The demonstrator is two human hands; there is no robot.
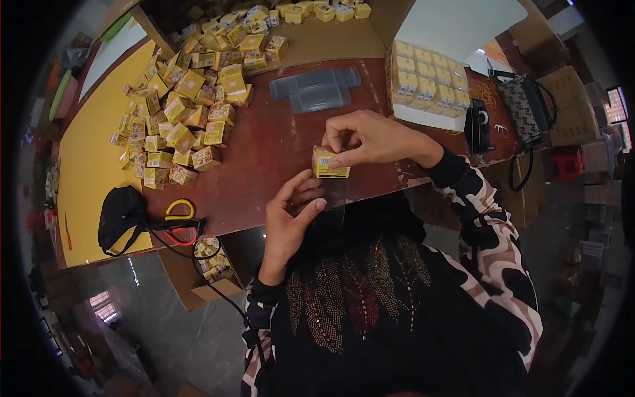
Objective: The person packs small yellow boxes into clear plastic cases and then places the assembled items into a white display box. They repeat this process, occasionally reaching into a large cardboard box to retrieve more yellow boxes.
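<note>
A small yellow box [323, 169] with a barcode is at the front part of the red-brown table [264, 178]. My right hand [370, 137] grips it from above, thumb across its printed face and fingers bent behind it. My left hand [291, 215] is just below and left of the box, palm turned up, thumb and fingers apart, fingertips close to the box's lower left corner. A faint clear sheet [338, 198] hangs below the box. Behind my hands lies a clear plastic tray-like piece [314, 89].
Yellow boxes [178, 109] are heaped at the left. A large carton [357, 40] holds more behind them. At right stand a white tray of boxes in rows [430, 79], a black device [477, 126] and a bag [522, 106]. Scissors [180, 221] lie near the front left edge.
</note>
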